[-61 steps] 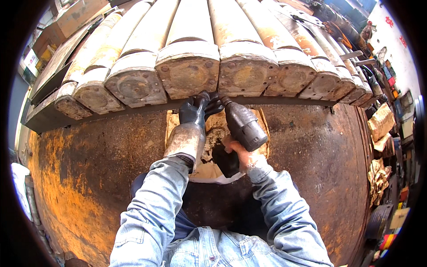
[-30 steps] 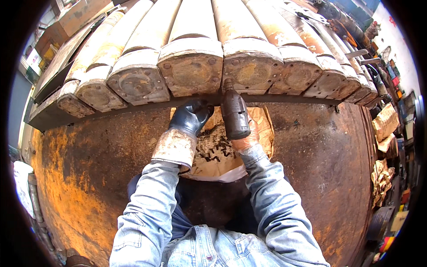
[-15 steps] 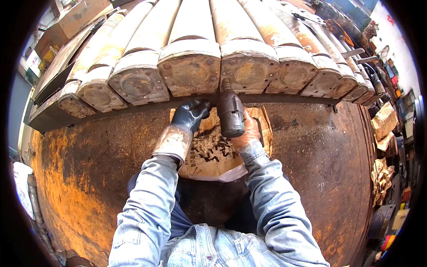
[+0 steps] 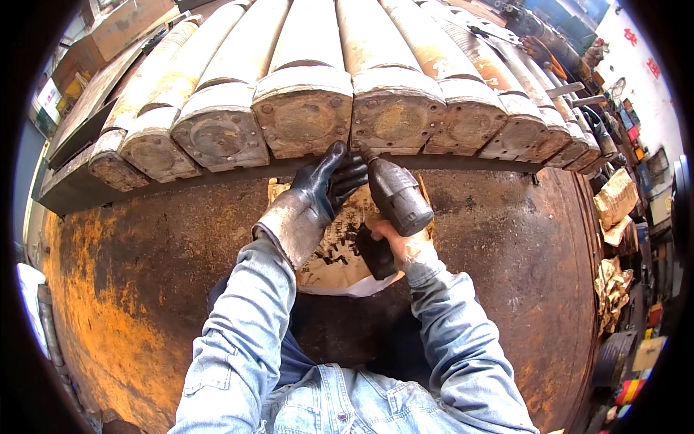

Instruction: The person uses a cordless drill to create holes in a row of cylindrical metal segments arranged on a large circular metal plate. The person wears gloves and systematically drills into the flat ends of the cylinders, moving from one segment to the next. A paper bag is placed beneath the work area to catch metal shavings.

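My right hand [image 4: 405,244], in a thin clear glove, grips a dark cordless impact wrench [image 4: 402,199] by its handle. The tool's black battery hangs over the paper. Its nose points away from me, at the lower edge of a worn metal end block [image 4: 400,119] right of the middle. Beside the nose, my left hand [image 4: 329,181] in a dark rubber-coated glove holds nothing that I can see. Its thumb points up and its fingers reach toward the tool. Whether the nose touches the block or a bolt cannot be made out.
Several long metal cylinders [image 4: 309,36] with bolted end blocks lie side by side on a dark beam [image 4: 238,176]. Under my hands a brown paper sack [image 4: 340,271] carries small dark pieces. Below it is a rusty steel plate [image 4: 144,275]. Crumpled paper [image 4: 614,293] lies at right.
The impact wrench has swung from nearly straight to slanted, its rear moving right and toward me. My left hand has gone from curled to open, thumb raised. The view has shifted slightly.
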Available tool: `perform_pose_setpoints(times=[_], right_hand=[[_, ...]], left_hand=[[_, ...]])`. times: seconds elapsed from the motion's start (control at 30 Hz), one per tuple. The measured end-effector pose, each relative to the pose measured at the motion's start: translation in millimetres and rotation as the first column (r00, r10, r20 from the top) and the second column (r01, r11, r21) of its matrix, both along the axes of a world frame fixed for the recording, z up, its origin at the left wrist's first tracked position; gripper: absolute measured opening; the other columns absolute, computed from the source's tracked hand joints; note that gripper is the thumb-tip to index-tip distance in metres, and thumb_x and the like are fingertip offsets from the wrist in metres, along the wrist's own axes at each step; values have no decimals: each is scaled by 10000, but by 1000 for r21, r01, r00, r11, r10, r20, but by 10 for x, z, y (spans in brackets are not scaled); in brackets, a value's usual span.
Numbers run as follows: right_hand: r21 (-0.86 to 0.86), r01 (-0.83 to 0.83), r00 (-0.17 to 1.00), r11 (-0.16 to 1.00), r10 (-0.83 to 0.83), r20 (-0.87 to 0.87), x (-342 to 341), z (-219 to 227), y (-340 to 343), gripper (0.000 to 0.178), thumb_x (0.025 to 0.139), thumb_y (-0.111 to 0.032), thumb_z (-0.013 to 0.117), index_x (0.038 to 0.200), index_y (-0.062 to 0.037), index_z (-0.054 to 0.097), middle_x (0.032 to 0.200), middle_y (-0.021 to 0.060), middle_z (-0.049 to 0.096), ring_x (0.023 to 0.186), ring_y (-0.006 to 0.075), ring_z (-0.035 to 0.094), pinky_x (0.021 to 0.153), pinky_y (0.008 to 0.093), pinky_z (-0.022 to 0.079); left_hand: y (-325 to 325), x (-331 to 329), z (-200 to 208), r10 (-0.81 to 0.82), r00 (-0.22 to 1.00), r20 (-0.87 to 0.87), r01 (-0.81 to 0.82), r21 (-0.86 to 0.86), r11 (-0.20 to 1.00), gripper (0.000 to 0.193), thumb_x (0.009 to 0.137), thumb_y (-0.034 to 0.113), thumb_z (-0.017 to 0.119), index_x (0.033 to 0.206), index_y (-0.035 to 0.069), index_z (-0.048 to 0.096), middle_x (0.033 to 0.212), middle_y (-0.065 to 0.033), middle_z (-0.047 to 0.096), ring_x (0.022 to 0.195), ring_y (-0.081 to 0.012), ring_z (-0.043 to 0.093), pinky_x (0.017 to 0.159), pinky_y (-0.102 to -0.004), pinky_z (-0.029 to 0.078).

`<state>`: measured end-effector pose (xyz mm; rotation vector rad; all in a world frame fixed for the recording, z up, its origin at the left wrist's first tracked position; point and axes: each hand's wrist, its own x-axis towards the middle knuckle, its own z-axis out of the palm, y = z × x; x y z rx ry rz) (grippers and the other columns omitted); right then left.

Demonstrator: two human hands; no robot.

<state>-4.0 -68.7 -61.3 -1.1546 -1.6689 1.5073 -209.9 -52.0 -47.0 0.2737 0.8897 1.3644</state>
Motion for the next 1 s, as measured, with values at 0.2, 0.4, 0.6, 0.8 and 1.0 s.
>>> perform_pose_setpoints(times=[0.2, 0.4, 0.6, 0.8, 1.0], right_hand=[[-153, -86, 968, 984, 46, -246, 155, -43, -185, 73, 802, -30, 674, 859, 2, 641, 730, 53, 613, 687, 171, 579, 674, 329, 478], [-114, -128, 991, 985, 124, -41, 325, 122, -272, 79, 841, -66, 654, 891, -7, 640, 788, 41, 622, 757, 163, 585, 698, 329, 476], [-48, -129, 990, 990, 131, 46, 298, 260, -334, 133, 842, -117, 675, 936, -24, 663, 825, 52, 645, 814, 161, 605, 745, 327, 494], [490, -120, 990, 863, 68, 123, 187, 310, -316, 191, 825, -121, 680, 996, -34, 682, 842, 65, 674, 829, 169, 635, 784, 322, 514], [5, -159, 979, 987, 158, -129, 223, 135, -270, 204, 807, -57, 665, 999, 9, 660, 846, 80, 673, 781, 189, 628, 744, 334, 510]], left_hand=[[77, 221, -24, -266, 920, 288, 227, 161, 960, 627, 974, 508, 588, 1272, -44, 608, 1260, -176, 667, 1209, -297, 608, 1055, -477, 495], [-7, 317, 11, -303, 873, 383, 200, 286, 937, 538, 975, 403, 619, 1253, -58, 617, 1268, -227, 652, 1201, -366, 620, 1060, -532, 492], [-44, 343, 97, -223, 862, 456, 107, 268, 958, 387, 995, 330, 583, 1150, -19, 652, 1241, -242, 657, 1191, -410, 615, 1038, -573, 498], [26, 319, 65, 40, 977, 210, -81, 188, 979, 235, 998, 137, 384, 960, 68, 606, 1202, -237, 660, 1154, -454, 624, 1006, -619, 517], [-64, 414, 257, 134, 834, 535, -186, 44, 982, 248, 1019, 170, 391, 978, 79, 619, 1218, -236, 657, 1139, -446, 633, 981, -615, 534]])
